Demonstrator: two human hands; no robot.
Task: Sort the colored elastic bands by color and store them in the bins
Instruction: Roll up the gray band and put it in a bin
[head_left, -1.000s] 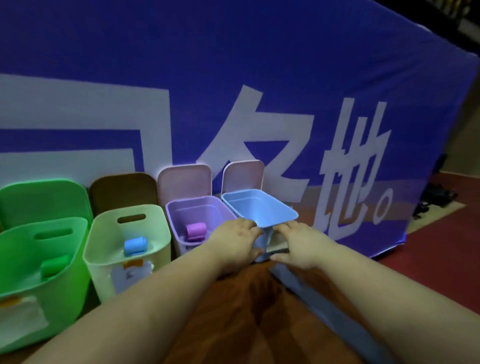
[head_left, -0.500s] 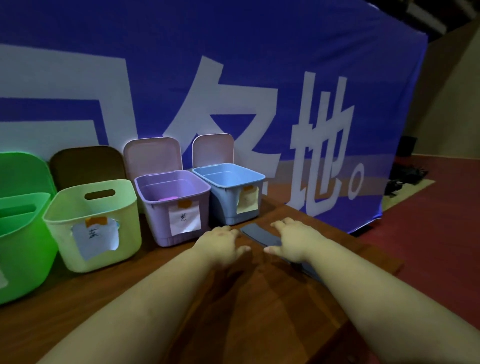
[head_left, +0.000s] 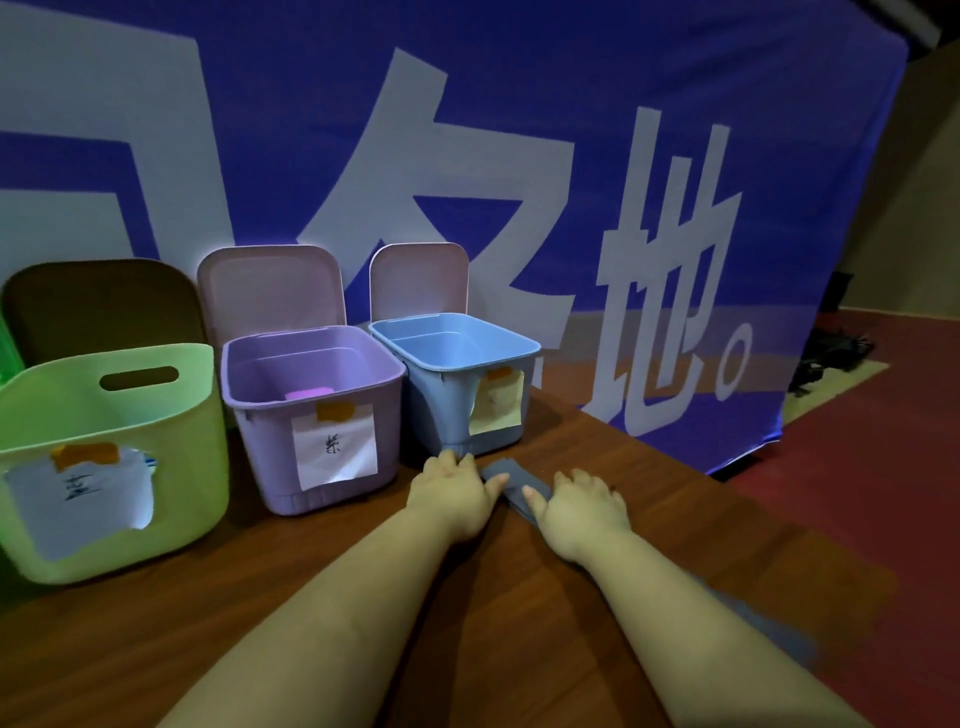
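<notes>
Both hands lie on the bench with fingers loosely bent: the left hand and right hand rest on a grey band stretched between them, though I cannot tell if they pinch it. Just beyond stand the blue bin, purple bin with a pink band inside, and green bin
</notes>
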